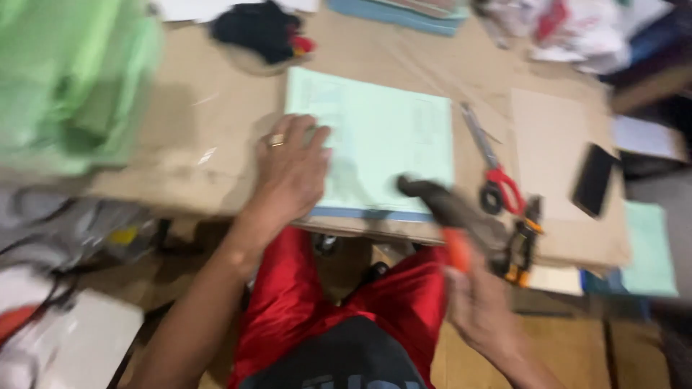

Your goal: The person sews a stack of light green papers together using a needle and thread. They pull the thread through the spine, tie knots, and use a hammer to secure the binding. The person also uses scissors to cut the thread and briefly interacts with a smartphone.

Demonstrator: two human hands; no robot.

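Left hand (pixel 292 169) flat, fingers spread, pressing on the near left corner of a pale green stack of paper (pixel 382 140) with a blue bottom edge, lying on the brown cardboard-covered table (pixel 202 144). Right hand (pixel 479 302) closed around a tool with an orange grip and dark head (pixel 447 212) (blurred, so its kind cannot be told for sure), the head hovering over the stack's near right corner.

Stack squared to the table's near edge, directly in front of the red-clad lap. Probably light and floppy sheet by sheet, but fairly stiff and weighty as a bound block; smooth top sheet likely to slide under a push, hence best pinned with a flat palm near the edge, or lifted with a grip along the thicker blue spine side rather than by one loose corner.

Just right of the stack: red-handled scissors (pixel 494 176), blades pointing away. Near them a small orange-and-black tool (pixel 526 238) at the table's edge. Farther right a dark phone (pixel 592 180) on a cardboard sheet. At far left a blurred heap of green material (pixel 72 79); behind the stack a black cloth bundle (pixel 259 29).
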